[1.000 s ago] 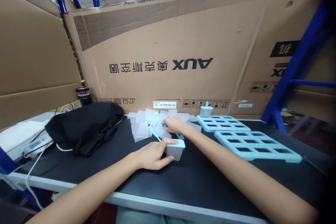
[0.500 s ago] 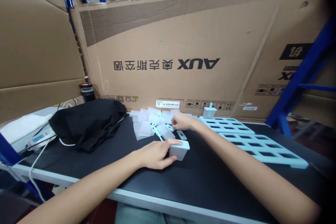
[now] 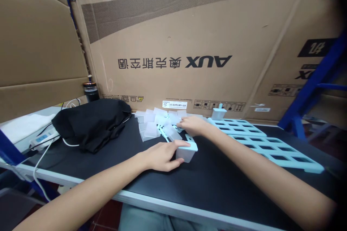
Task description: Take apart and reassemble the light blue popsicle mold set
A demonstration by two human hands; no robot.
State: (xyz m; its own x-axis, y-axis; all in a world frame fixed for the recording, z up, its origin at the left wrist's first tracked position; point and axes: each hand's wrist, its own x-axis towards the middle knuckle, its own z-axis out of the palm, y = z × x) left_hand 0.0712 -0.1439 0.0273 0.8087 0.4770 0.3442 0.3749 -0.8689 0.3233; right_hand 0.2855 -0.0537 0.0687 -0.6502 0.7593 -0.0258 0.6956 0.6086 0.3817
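Note:
My left hand [image 3: 164, 155] grips an ice-pop mold cup [image 3: 187, 154], translucent with a light blue lid, by its left side. The cup stands upright at the middle of the black tabletop. Farther back, my right hand [image 3: 192, 125] has its fingers drawn together at the right side of a pile of translucent mold cups [image 3: 151, 130]. Light blue sticks [image 3: 163, 133] lie among these cups. What the right fingertips hold, if anything, is hidden. A small light blue lid piece [image 3: 189, 138] lies just behind the held cup.
To the right lie two light blue mold racks [image 3: 283, 151] with rectangular openings. A lidded mold cup with its stick up [image 3: 219, 112] stands at the back. A black cloth bag [image 3: 93, 122], a power strip [image 3: 45, 140] and a dark jar [image 3: 91, 91] are at left. Cardboard [image 3: 173, 36] walls the back.
The view has shifted slightly, with the table scene a little higher in the picture. Both hands stay at nearly the same places; the left keeps its hold on the mold cup.

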